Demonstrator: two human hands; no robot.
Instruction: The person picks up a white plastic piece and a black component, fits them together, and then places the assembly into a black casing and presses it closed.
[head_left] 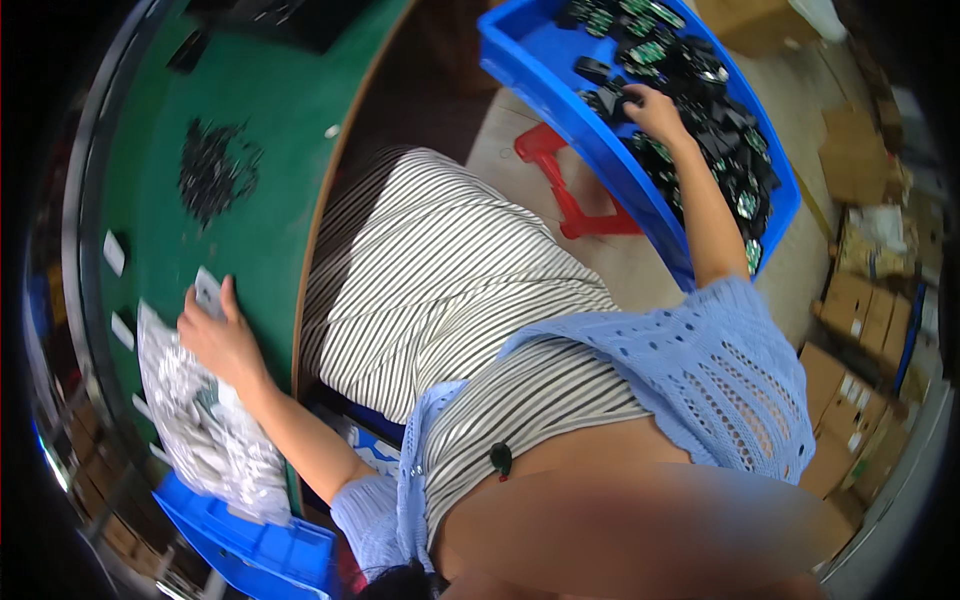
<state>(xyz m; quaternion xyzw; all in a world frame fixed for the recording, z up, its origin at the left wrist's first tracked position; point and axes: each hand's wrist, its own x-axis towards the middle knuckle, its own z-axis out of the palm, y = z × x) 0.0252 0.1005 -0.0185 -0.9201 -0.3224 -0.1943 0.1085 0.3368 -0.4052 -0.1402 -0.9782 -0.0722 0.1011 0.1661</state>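
Observation:
My left hand (222, 345) is over the green table at the left, its thumb and fingers closed on a small flat whitish plastic piece (208, 291). Just below that hand lies a clear plastic bag (215, 445) full of white pieces. My right hand (657, 115) reaches into a long blue bin (570, 113) at the upper right. Its fingers are closed on a small black plastic part (630, 100), partly hidden by them. Around it the bin holds a heap of black parts (715, 135), several with green circuit boards (648, 52).
A pile of small black pieces (212, 170) is spread on the green tabletop (270, 230). A dark box (285, 20) sits at its far end. Blue bins (255, 550) stand below the bag. A red stool (580, 205) is under the long bin; cardboard boxes (850, 410) line the right side.

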